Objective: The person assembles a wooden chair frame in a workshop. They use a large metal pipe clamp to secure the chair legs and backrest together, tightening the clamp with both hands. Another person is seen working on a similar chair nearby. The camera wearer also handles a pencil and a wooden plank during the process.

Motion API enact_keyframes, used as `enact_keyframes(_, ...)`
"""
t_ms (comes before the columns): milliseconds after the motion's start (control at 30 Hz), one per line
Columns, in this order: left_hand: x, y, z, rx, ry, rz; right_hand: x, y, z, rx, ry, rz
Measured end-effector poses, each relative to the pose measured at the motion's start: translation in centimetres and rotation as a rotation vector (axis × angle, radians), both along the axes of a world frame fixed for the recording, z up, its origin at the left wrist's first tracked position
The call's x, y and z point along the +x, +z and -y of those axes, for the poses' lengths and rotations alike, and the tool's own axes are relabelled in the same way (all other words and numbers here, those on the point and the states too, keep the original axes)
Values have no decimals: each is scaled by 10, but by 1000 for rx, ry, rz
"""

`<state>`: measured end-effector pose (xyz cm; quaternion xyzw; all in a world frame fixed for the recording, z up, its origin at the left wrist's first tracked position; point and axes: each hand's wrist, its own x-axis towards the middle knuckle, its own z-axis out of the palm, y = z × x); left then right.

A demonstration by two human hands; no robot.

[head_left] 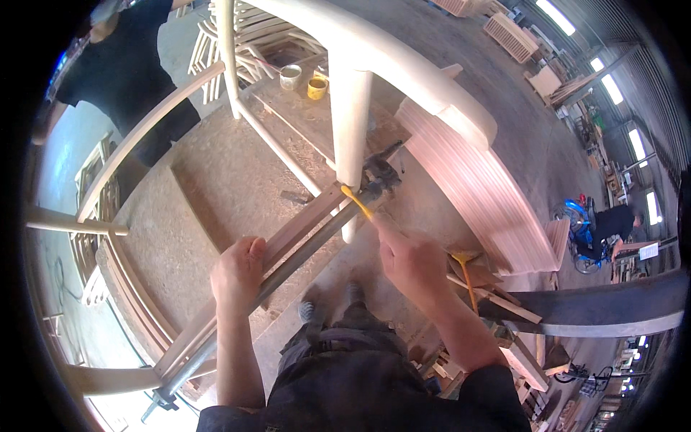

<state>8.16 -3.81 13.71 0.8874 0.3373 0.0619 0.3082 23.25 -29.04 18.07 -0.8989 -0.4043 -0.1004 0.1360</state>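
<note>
My left hand is closed round a brown wooden rail of a pale chair frame. Alongside that rail runs a long metal bar clamp, its dark head next to the foot of a thick pale post. Pinched in my right hand is a thin yellow stick-like tool. Its tip touches the place where rail and post meet; whether it has bristles is too small to tell.
A white pot and a yellow cup stand on the board beyond the frame. Stacked pinkish slats lie right. Another yellow-orange tool is beside my right forearm. A person in dark clothes stands far left.
</note>
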Motion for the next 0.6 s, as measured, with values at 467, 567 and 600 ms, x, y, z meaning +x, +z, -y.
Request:
enact_keyframes(467, 0, 2, 19, 31, -14, -41, 1, 11, 20, 82, 43, -29)
enact_keyframes(567, -1, -3, 15, 43, -33, -44, -11, 38, 25, 190, -19, -103)
enact_keyframes(600, 2, 0, 1, 47, -48, -42, -13, 49, 14, 235, -70, -135)
